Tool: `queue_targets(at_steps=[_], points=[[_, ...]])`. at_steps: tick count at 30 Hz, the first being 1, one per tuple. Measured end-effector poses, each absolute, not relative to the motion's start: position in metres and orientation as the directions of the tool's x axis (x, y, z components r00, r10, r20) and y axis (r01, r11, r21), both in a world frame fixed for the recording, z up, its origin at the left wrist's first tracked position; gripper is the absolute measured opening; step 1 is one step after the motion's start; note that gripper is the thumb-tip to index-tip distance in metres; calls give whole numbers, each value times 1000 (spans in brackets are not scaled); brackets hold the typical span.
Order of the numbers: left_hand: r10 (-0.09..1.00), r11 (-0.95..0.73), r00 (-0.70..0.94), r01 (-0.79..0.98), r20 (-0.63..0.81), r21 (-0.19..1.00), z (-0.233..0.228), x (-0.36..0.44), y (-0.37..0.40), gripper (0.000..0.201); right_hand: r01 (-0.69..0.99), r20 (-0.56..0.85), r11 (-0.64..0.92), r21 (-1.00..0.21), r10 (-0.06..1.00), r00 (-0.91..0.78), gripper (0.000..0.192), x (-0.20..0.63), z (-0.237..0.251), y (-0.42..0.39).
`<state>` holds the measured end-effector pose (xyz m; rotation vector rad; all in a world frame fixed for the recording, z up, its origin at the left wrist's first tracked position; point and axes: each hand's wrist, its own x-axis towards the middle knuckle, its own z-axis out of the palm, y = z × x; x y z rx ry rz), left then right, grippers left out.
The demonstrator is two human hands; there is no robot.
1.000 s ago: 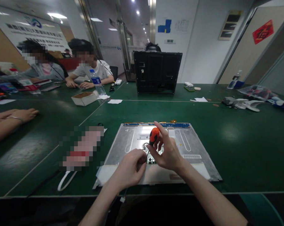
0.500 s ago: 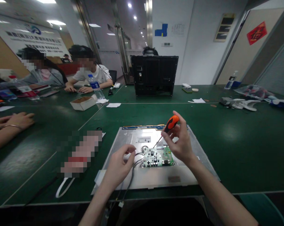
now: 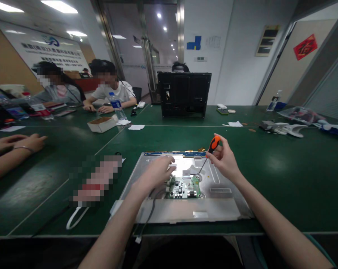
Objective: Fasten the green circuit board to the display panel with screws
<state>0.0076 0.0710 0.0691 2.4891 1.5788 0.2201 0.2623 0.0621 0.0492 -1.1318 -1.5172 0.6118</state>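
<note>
A silver metal panel (image 3: 230, 203) lies flat on the green table in front of me, with a small green circuit board (image 3: 185, 188) on its middle. My left hand (image 3: 157, 173) rests flat on the panel just left of the board, fingers stretched forward. My right hand (image 3: 225, 160) holds an orange-handled screwdriver (image 3: 210, 150) tilted, its tip pointing down toward the panel above the board. Dark cables (image 3: 150, 209) run from the board over the panel's near edge.
A black monitor casing (image 3: 184, 94) stands upright across the table. A cardboard box (image 3: 101, 124) and a water bottle (image 3: 117, 105) sit at the far left near two seated people. Another person's hands (image 3: 20, 143) rest at the left. Parts and bags (image 3: 292, 127) lie at the right.
My left hand has moved forward from the cables onto the panel beside the board. My right hand has lifted the screwdriver off the board and shifted it right.
</note>
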Motion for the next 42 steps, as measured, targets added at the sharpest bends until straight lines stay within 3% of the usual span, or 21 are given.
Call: queue_targets(at_steps=[4, 10, 12, 14, 16, 22, 28, 34, 42], points=[[943, -334, 334, 942, 1, 39, 76, -14, 98, 28, 248, 386, 368, -896, 922, 28, 72, 272, 46, 74], [952, -303, 305, 950, 11, -75, 93, -23, 125, 20, 80, 269, 270, -959, 963, -27, 77, 272, 46, 87], [946, -317, 320, 946, 44, -68, 97, -18, 132, 23, 61, 254, 257, -964, 966, -50, 76, 271, 43, 89], [925, -371, 361, 926, 116, 73, 95, -12, 137, 26, 53, 246, 250, -967, 967, -58, 75, 272, 39, 88], [921, -390, 383, 900, 74, 192, 87, -6, 137, 26, 64, 234, 238, -969, 971, -56, 75, 274, 35, 85], [885, -455, 465, 873, -15, 176, 61, -3, 125, 23, 52, 187, 191, -980, 980, -74, 77, 273, 27, 76], [829, -543, 551, 834, -100, 95, 71, -16, 121, 17, 65, 167, 173, -983, 982, -85, 74, 267, 26, 71], [881, -470, 470, 883, -57, 10, 70, -10, 118, 19, 51, 196, 202, -978, 976, -99, 76, 267, 25, 71], [903, -425, 428, 903, -44, 65, 57, 2, 113, 20, 40, 172, 178, -983, 977, -124, 77, 265, 20, 71]])
